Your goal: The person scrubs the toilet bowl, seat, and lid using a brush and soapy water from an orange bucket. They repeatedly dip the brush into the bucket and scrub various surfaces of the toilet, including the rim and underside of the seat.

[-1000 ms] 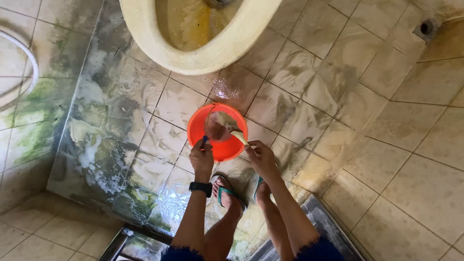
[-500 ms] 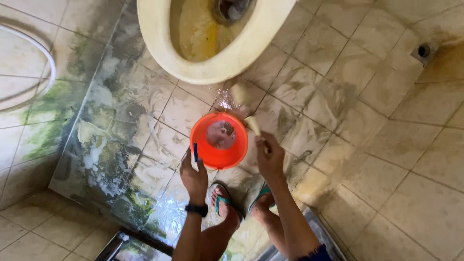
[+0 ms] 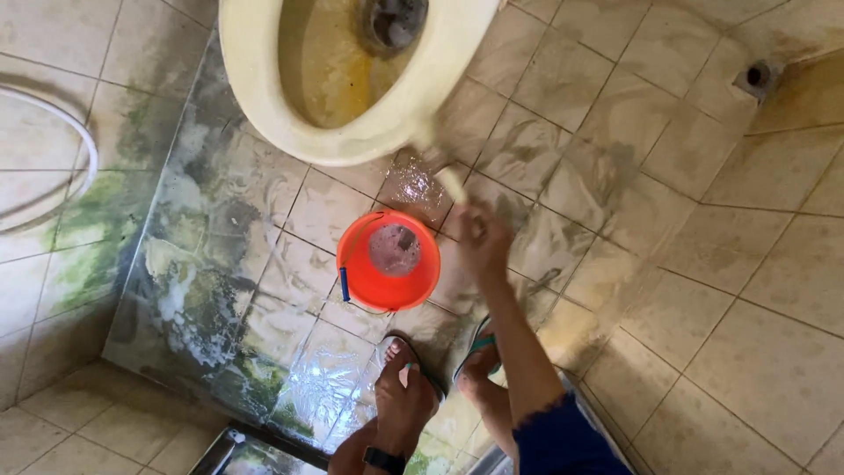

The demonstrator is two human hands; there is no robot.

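Brushing beside the toilet bowl

Right hand [image 3: 482, 236], mid-frame, grips a pale brush [image 3: 440, 167] against the toilet [image 3: 264, 97] rim; left hand [image 3: 403, 406], bottom centre, rests released on the knee; orange bucket [image 3: 387, 283] sits centre.

The right hand [image 3: 482, 236] is stretched forward on a straight arm, its fingers closed in a blurred grip. The left hand [image 3: 403, 406] is held low and back, near the feet, fingers loosely curled.

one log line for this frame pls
right hand: holds brush at toilet bowl rim | left hand: on knee, off bucket | orange bucket: on wet floor
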